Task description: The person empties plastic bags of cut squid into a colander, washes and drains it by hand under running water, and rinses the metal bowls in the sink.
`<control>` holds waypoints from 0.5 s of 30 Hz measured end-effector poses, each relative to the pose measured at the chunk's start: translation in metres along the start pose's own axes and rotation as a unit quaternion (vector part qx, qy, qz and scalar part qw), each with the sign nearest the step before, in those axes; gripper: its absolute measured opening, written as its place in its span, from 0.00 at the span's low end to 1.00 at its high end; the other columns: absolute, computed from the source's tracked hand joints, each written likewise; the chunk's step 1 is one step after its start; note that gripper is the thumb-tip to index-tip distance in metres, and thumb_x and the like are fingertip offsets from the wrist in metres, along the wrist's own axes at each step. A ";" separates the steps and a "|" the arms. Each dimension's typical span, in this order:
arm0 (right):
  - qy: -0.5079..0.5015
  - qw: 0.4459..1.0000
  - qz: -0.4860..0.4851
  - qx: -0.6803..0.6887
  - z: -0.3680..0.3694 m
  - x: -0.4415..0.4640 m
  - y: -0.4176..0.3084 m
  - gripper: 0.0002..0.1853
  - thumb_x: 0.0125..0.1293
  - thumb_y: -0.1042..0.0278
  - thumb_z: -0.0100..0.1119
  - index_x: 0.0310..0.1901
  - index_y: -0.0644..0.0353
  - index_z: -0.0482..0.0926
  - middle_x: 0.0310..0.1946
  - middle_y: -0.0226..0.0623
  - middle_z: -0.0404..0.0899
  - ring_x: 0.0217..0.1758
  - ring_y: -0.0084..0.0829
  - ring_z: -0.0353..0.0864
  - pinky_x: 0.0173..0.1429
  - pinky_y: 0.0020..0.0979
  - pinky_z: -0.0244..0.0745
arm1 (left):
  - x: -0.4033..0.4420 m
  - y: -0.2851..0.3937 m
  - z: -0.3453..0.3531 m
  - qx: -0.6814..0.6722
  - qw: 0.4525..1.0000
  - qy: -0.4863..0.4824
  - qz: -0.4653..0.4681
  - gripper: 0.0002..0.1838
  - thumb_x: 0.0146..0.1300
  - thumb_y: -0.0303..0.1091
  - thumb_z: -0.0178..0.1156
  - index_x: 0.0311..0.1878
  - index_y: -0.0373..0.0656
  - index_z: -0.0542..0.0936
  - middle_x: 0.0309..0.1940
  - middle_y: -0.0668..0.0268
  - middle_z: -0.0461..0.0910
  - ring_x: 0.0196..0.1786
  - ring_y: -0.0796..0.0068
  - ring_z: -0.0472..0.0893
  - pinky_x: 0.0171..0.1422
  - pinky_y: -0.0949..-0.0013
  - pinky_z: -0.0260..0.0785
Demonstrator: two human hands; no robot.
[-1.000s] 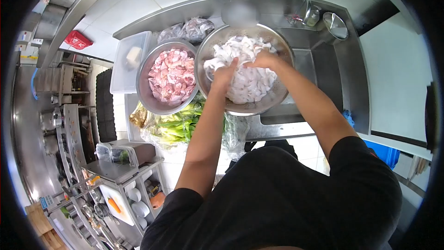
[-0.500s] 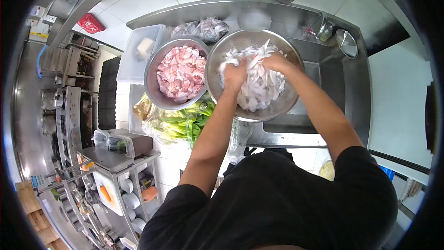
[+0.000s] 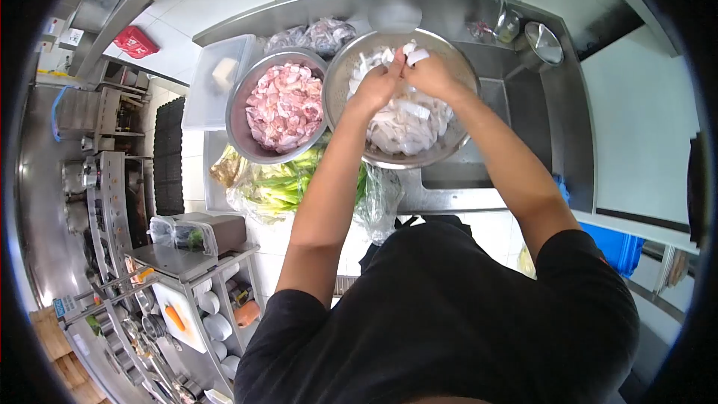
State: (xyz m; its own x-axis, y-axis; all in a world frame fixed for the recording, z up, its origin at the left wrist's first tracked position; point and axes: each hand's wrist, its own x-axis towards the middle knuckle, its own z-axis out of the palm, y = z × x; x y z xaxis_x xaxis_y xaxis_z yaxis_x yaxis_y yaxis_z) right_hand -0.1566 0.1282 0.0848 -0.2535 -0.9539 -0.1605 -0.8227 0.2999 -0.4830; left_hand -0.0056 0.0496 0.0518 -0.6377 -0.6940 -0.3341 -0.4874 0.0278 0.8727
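Both my hands are over a perforated steel colander [image 3: 458, 135] filled with glossy white strips [image 3: 407, 126] that look like cut squid. My left hand [image 3: 378, 91] and my right hand [image 3: 432, 75] meet near the far side of the colander. Between their fingertips is a white piece [image 3: 416, 55], held by both with the fingers closed. The backs of the hands partly hide the fingers. To the left, touching the colander, stands a steel bowl [image 3: 233, 116] of raw pink meat pieces [image 3: 284, 108].
A sink basin [image 3: 516, 116] lies right of the colander. Bagged leafy greens [image 3: 280, 188] sit in front of the meat bowl. Behind are plastic bags [image 3: 321, 36]; a clear plastic box [image 3: 209, 97] stands left. A steel strainer [image 3: 544, 43] rests at the back right.
My hands have come together and lifted from among the white strips, now pinching a piece. The view has shifted slightly.
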 end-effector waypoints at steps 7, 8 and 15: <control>0.041 0.984 -0.074 -0.156 -0.005 -0.007 0.029 0.15 0.67 0.57 0.62 0.52 0.47 0.86 0.54 0.41 0.84 0.56 0.44 0.84 0.60 0.46 0.78 | 0.024 -0.014 0.004 0.496 0.851 -0.169 0.040 0.28 0.68 0.52 0.59 0.56 0.34 0.83 0.58 0.43 0.81 0.62 0.47 0.80 0.68 0.54 0.72; 0.033 0.988 -0.038 -0.145 -0.025 -0.013 0.012 0.14 0.67 0.57 0.61 0.50 0.48 0.86 0.51 0.41 0.85 0.54 0.45 0.85 0.59 0.46 0.79 | 0.015 -0.003 0.000 0.501 0.855 -0.118 0.066 0.26 0.67 0.50 0.59 0.54 0.34 0.84 0.57 0.44 0.81 0.62 0.48 0.81 0.67 0.54 0.72; -0.011 0.996 -0.009 -0.085 0.045 -0.027 0.036 0.12 0.65 0.63 0.60 0.48 0.50 0.87 0.53 0.45 0.84 0.55 0.47 0.83 0.60 0.47 0.76 | 0.012 -0.049 0.007 0.412 0.843 0.137 0.318 0.14 0.66 0.36 0.58 0.48 0.41 0.87 0.55 0.53 0.84 0.57 0.49 0.83 0.67 0.56 0.72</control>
State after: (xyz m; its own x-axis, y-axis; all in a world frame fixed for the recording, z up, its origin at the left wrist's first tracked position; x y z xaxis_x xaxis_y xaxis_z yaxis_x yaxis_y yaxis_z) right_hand -0.1566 0.1649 0.0334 -0.2280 -0.9581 -0.1736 -0.9018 0.2750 -0.3332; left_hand 0.0068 0.0444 0.0022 -0.8190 -0.4881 0.3016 -0.4203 0.8682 0.2637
